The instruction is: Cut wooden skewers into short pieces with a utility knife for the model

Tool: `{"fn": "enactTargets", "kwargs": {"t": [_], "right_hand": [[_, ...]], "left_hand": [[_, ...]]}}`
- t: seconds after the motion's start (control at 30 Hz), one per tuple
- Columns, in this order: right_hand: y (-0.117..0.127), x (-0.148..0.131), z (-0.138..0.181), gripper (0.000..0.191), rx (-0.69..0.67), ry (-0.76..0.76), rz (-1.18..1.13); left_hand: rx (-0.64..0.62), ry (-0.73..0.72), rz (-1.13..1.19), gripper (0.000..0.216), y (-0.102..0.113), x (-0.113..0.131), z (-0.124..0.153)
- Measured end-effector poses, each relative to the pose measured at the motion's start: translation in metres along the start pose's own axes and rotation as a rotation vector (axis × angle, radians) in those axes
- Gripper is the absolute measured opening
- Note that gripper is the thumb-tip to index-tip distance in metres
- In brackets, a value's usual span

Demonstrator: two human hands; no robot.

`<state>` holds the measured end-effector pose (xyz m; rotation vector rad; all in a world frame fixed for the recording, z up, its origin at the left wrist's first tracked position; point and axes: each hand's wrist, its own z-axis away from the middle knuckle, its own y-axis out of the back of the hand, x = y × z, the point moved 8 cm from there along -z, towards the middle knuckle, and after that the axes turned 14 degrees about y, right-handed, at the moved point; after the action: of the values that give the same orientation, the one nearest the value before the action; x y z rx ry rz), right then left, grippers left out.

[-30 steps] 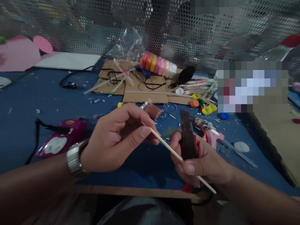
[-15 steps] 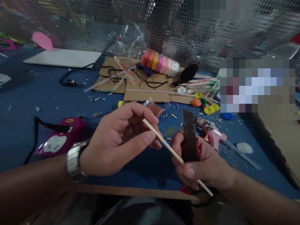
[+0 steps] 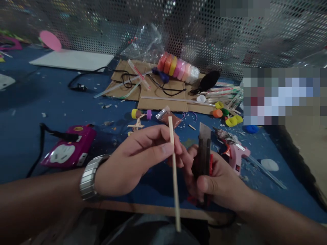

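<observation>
My left hand (image 3: 139, 160) pinches a thin pale wooden stick (image 3: 175, 183) between thumb and fingers. The stick stands nearly upright, its lower end hanging over the table's front edge. In my right hand (image 3: 219, 177) is a red-and-black utility knife (image 3: 204, 149), its broad flat blade pointing up and away from me. The fingers of my right hand partly hide its handle. Fingertips of the two hands are close together, behind the stick. Beyond my left hand lies a small frame of wooden sticks (image 3: 138, 126), partly covered by the hand.
A purple corded box (image 3: 70, 146) lies at left, a pink glue gun (image 3: 236, 153) with a clear stick at right. Further back are cardboard (image 3: 163, 98), a row of coloured clay (image 3: 177, 68), straws (image 3: 227, 93) and a bag of brown material (image 3: 170, 117). Scraps dot the blue table (image 3: 51, 102).
The wooden stick has swung from a slant to nearly upright and left my right thumb. My left hand has moved right and closed on it. The stick frame has come into view.
</observation>
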<state>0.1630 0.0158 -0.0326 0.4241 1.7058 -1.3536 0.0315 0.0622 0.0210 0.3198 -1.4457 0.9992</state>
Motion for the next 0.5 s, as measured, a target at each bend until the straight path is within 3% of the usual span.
{"fn": "enactTargets", "kwargs": {"t": [0.23,0.5], "right_hand": [[0.009,-0.006,-0.003,0.033,0.079,0.078,0.011],[0.009,-0.006,-0.003,0.032,0.098,0.058,0.023]], "left_hand": [[0.000,0.154,0.148,0.025,0.002,-0.009,-0.003],[0.065,0.167,-0.009,0.034,0.004,-0.007,-0.002]]}}
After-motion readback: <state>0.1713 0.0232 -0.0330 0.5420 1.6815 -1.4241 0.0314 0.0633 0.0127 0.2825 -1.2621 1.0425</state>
